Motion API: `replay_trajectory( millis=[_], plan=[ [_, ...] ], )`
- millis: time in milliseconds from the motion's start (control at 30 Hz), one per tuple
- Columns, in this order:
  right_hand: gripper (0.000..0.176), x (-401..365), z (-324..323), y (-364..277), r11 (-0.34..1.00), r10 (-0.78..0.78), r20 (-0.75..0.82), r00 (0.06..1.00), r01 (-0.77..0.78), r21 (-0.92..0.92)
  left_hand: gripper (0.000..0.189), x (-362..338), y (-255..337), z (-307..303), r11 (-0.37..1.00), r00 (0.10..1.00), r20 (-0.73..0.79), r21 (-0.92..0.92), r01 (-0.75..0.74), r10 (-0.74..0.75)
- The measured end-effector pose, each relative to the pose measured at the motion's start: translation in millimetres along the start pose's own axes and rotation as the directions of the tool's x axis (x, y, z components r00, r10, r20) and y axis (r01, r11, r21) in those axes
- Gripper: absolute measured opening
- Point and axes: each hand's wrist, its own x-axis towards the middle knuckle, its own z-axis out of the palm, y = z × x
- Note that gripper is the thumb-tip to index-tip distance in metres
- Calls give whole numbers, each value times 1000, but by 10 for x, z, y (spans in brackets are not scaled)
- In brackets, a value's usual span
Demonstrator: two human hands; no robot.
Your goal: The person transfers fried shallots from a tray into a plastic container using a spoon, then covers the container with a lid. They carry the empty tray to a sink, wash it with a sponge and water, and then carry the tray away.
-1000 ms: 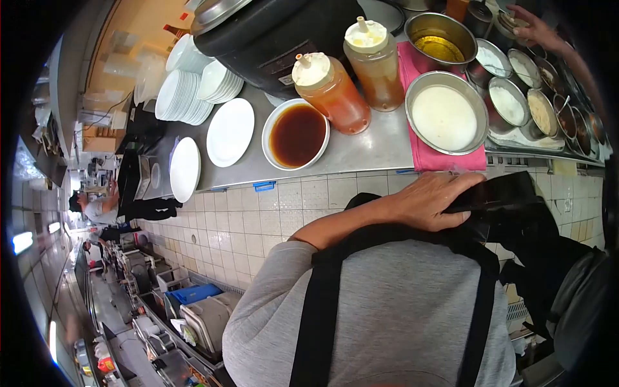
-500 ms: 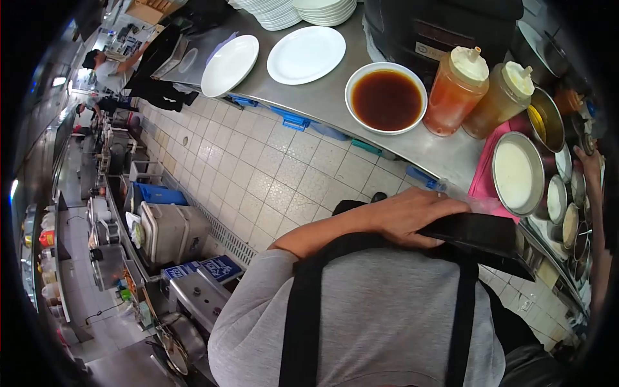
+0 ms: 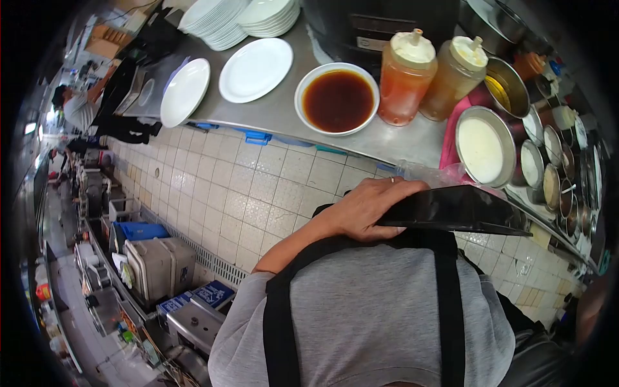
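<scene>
My left hand [image 3: 369,209] is closed on the near end of a black rectangular tray [image 3: 454,209], thumb on the side toward my body. The tray is held level with my chest, close in front of the grey shirt and black apron straps. Some clear plastic film [image 3: 422,173] shows just beyond it, by the counter edge. Past the tray is a metal bowl of white liquid [image 3: 482,151] beside a pink cloth [image 3: 453,132]. My right hand is out of view.
The steel counter [image 3: 258,115] bears white plates [image 3: 256,69], a bowl of dark brown sauce [image 3: 338,102] and squeeze bottles [image 3: 406,77]. Several pans [image 3: 551,187] crowd the right. A blurred bare arm [image 3: 590,306] shows at the right edge. Another person [image 3: 80,109] stands far left.
The view has swung right, so the counter things sit farther left. The tray now lies flatter across the view. A hand over the pans at the far right has drawn back.
</scene>
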Motion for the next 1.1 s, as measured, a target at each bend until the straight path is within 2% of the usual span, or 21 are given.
replay_trajectory(
  millis=[67,133,200,233,333,367,400,433,467,500,533,567,600,633,667,700,767,833,867,967,1100],
  plan=[
    [52,-1003,700,227,980,200,249,948,-200,-27,71,73,-3,-5,1000,998,58,-13,11,-10],
    [50,-2122,1311,550,921,387,491,780,-350,-169,72,183,-3,54,1000,997,79,3,8,-8],
    [49,-2990,1652,754,871,491,641,590,-352,-342,71,248,7,89,999,991,122,-14,51,-48],
    [48,-3358,1417,982,842,539,635,554,-322,-433,70,508,-38,311,995,974,221,-82,56,-37],
    [47,-4012,1121,1437,840,493,610,620,-157,-520,67,794,-34,713,984,966,228,-95,148,-123],
    [46,-4154,913,1629,793,562,567,603,-199,-575,66,898,-43,893,975,966,216,-141,172,-139],
    [45,-4352,693,1871,779,551,516,656,-181,-601,66,991,-58,1098,963,966,202,-185,197,-159],
    [40,-4076,449,1915,484,873,425,240,-534,-693,65,1089,-65,1320,948,966,185,-228,221,-180],
    [33,-3865,165,1853,306,943,285,171,-781,-545,64,1171,-28,1523,914,949,194,-276,298,-250],
    [27,-3731,-94,1848,111,984,169,59,-940,-321,62,1307,26,1835,836,959,112,-470,283,-261],
    [18,-3745,-322,1960,-56,953,304,4,-980,191,60,1463,144,2090,744,943,107,-588,317,-316],
    [18,-3098,-712,1574,-179,939,326,-108,-964,198,59,1628,259,2339,635,919,115,-691,346,-377],
    [19,-3082,-954,1707,-263,896,440,-56,-865,428,53,1767,290,2606,574,922,139,-746,337,-361],
    [23,-3049,-1178,1855,-349,849,528,42,-705,618,49,1889,304,2887,473,884,198,-784,402,-423],
    [26,-2638,-1300,1668,-345,899,428,90,-454,821,47,2006,303,3172,365,840,259,-811,457,-476],
    [30,-2226,-1422,1478,-301,936,323,138,-158,941,46,2136,311,3435,248,786,326,-825,508,-525],
    [30,-2029,-1681,1562,-327,921,307,241,48,944,45,2402,416,3949,25,746,512,-817,576,-426],
    [30,-1907,-1878,1721,-347,902,295,314,125,929,48,2650,617,4365,-67,624,640,-720,691,-448],
    [29,-1857,-1955,1832,-353,898,289,333,150,924,45,2760,667,4575,-133,600,687,-696,706,-410],
    [29,-1720,-2206,2181,-333,903,251,348,200,921,51,3086,669,5223,-108,603,713,-673,732,-359],
    [28,-1368,-2678,2871,-239,946,177,271,217,946,49,3642,800,5859,-154,642,737,-674,723,-212]
  ],
)
